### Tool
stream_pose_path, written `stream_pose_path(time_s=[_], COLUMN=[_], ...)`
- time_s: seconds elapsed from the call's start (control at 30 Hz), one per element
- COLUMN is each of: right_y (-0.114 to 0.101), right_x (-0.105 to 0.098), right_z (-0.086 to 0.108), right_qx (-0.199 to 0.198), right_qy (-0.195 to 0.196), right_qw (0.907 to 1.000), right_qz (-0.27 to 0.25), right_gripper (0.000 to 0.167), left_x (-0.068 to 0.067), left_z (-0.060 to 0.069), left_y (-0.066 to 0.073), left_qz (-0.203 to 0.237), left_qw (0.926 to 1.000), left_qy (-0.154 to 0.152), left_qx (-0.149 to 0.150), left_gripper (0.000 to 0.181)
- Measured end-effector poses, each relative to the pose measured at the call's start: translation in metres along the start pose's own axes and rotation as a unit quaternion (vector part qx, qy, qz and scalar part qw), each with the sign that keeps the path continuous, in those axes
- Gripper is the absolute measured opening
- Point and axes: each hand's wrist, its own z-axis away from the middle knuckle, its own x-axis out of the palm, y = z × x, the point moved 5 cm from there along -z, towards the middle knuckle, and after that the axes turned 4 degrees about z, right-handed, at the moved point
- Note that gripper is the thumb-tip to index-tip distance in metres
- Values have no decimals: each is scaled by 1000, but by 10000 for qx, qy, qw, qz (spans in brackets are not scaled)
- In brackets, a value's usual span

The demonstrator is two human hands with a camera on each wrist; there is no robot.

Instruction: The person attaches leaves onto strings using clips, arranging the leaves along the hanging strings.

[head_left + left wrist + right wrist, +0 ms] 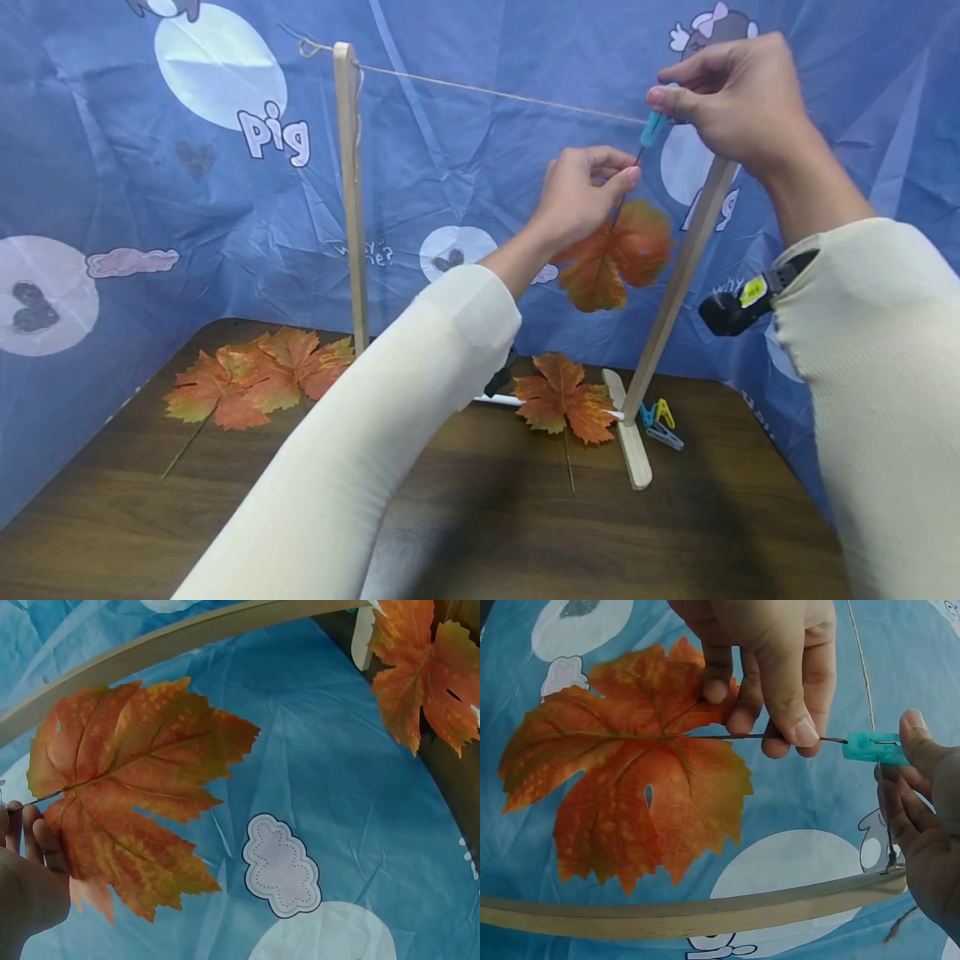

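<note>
An orange artificial maple leaf [618, 254] hangs from its thin stem below the string [495, 92]. My left hand [585, 192] pinches that stem between thumb and fingers, seen closely in the right wrist view. With thumb and fingers, my right hand [738, 104] pinches a turquoise clothespin [654, 127] at the string, near the top of the right wooden post [682, 275]. The stem's tip meets the clothespin's jaw end in the right wrist view; whether it is clamped I cannot tell.
Another maple leaf [566, 400] lies on the table [480, 517] beside the right post's foot [636, 458]. Several clothespins [663, 425] lie right of that foot. More leaves [217, 387] overlap at the left, near the left wooden post [350, 200]. A blue printed cloth [465, 175] hangs behind.
</note>
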Motion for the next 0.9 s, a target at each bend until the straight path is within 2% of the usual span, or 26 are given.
stream_pose_path(time_s=[0.3, 0.57, 0.9], right_y=[0, -2, 0], right_x=[0, 0, -1], right_z=[-1, -2, -2], right_qx=[-61, -176, -108], right_qy=[-98, -242, -383], right_qw=[9999, 9995, 9991], right_qz=[20, -32, 176], right_gripper=[40, 39, 42], left_x=[5, 7, 8], left_z=[1, 0, 1], left_y=[4, 10, 11], left_qz=[266, 395, 528], left_qw=[9996, 9991, 9984], left_qy=[78, 147, 171], left_qx=[-70, 25, -129], left_gripper=[22, 22, 23])
